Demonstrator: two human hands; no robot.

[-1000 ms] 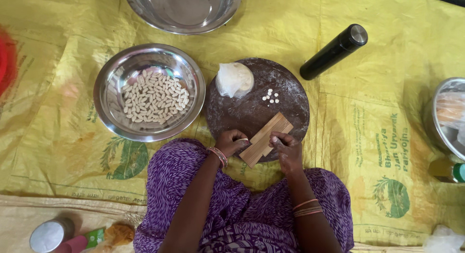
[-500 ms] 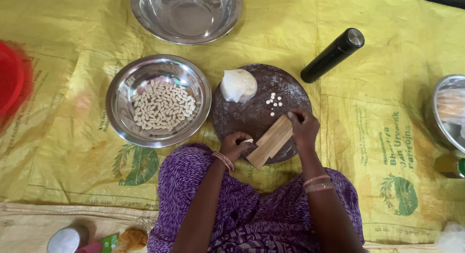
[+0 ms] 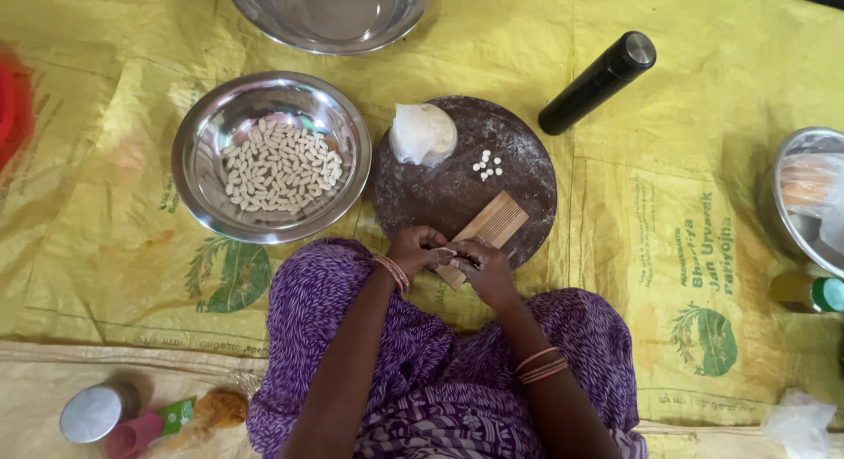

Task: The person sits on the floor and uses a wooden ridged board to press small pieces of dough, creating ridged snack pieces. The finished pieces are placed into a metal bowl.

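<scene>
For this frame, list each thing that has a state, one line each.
Left hand: fingers pinched on a small dough piece, over the ridged board.
Right hand: fingers curled, meeting the left hand.
Ridged board: flat, tilted diagonally on the round board.
Round board: floured, holds dough and pellets.
Dough lump: whole, on the round board.
Near bowl: partly filled with shaped pieces.
Far bowl: empty.
Black bottle: capped, lying down.

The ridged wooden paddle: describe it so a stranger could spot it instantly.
Start at the round dark board in the middle of the yellow sheet. On its near edge, under both hands, lies the ridged wooden paddle: pale, flat, rectangular and grooved lengthwise, unlike the white dough lump beyond.
</scene>
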